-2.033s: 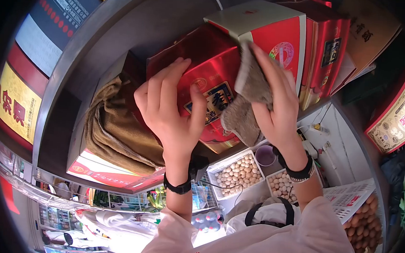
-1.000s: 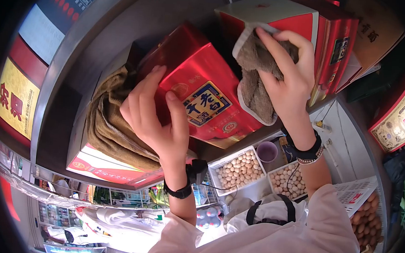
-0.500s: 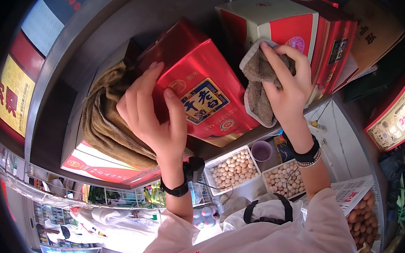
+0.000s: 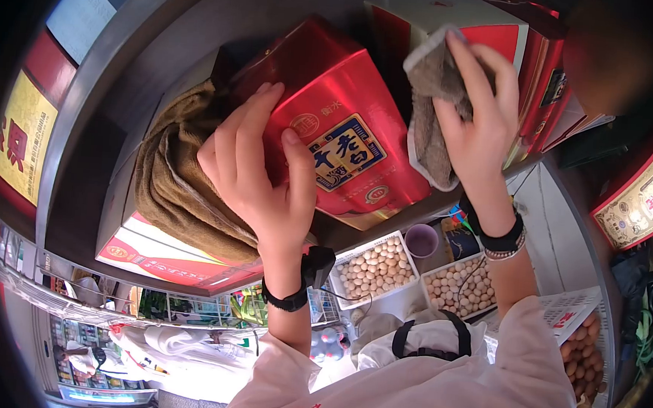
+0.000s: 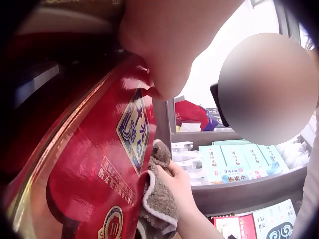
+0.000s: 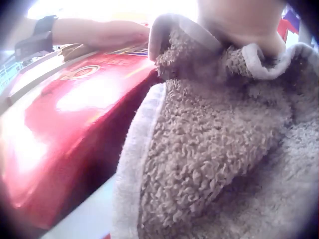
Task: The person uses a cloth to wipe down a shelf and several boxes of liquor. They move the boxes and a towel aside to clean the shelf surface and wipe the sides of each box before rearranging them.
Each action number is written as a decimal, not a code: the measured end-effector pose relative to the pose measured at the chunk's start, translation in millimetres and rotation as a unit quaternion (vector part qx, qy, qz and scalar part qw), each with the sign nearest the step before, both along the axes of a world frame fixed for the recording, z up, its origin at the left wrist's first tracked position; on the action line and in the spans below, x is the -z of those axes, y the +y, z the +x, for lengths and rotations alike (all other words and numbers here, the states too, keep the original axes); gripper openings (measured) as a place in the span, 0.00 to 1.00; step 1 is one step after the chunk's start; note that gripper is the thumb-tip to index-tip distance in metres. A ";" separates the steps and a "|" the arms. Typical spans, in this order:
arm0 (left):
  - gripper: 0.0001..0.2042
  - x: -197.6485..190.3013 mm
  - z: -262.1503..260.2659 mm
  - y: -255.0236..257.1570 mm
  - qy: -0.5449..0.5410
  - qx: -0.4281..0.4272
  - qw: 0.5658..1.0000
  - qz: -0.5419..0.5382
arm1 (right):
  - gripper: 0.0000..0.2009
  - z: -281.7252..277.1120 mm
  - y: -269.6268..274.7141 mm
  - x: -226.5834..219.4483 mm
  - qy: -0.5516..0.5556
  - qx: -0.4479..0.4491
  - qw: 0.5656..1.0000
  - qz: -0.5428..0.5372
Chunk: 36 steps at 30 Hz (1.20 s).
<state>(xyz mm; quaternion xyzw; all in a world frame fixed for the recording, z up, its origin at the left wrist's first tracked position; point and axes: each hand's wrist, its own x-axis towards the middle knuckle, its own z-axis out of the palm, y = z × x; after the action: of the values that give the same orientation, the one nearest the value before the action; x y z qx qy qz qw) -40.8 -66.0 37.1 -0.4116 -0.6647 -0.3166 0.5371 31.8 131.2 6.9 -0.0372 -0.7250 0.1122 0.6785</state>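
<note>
A shiny red box [image 4: 349, 78] with a blue-and-gold label lies tilted on the shelf. The left hand [image 4: 257, 170] holds it by its left side, thumb on the label face and fingers along the edge; the left wrist view shows the red box [image 5: 99, 164] close under that hand [image 5: 164, 50]. To the right, the right hand [image 4: 481, 116] pinches a grey-brown cloth [image 4: 430, 128] with a pale border, beside the box. The cloth [image 6: 209, 144] fills much of the right wrist view. An olive-brown cloth [image 4: 185, 188] is bunched left of the left hand.
A white-and-red box [image 4: 442, 17] and more red boxes stand behind at the right. Below the shelf edge are baskets of eggs [image 4: 378, 271], a purple cup [image 4: 421, 241] and a white crate [image 4: 559, 312]. Another red-and-white box [image 4: 173, 258] lies under the olive cloth.
Since the first frame, the red box has turned so its label shows more fully. The right hand with the grey-brown cloth has moved off the box to the right. The left hand stays on the box.
</note>
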 end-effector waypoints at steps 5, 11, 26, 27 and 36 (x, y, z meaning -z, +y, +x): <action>0.17 -0.3 2.1 -0.1 -0.016 0.000 1.000 -0.001 | 0.28 7.4 0.9 -43.0 -0.043 0.024 0.998 0.024; 0.15 -0.4 3.2 -1.1 -0.011 -0.006 1.000 -0.013 | 0.16 30.8 38.8 -98.6 -0.338 -0.108 0.919 0.173; 0.17 -0.6 2.0 -4.1 -0.006 0.009 1.000 -0.013 | 0.13 11.5 32.3 -75.7 -0.138 -0.097 0.976 0.137; 0.17 -1.2 2.1 -4.7 -0.004 0.009 1.000 -0.016 | 0.13 12.8 35.8 -78.5 -0.137 -0.097 0.976 0.137; 0.17 -1.3 4.5 -6.2 -0.014 0.003 1.000 -0.015 | 0.16 29.4 31.5 -92.3 -0.323 -0.187 0.922 0.105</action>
<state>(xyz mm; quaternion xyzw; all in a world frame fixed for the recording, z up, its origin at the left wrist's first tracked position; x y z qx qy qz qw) -36.3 -72.3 38.4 -0.4169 -0.6756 -0.3143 0.5205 61.2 162.7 99.1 0.1365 -0.9063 0.1418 0.3740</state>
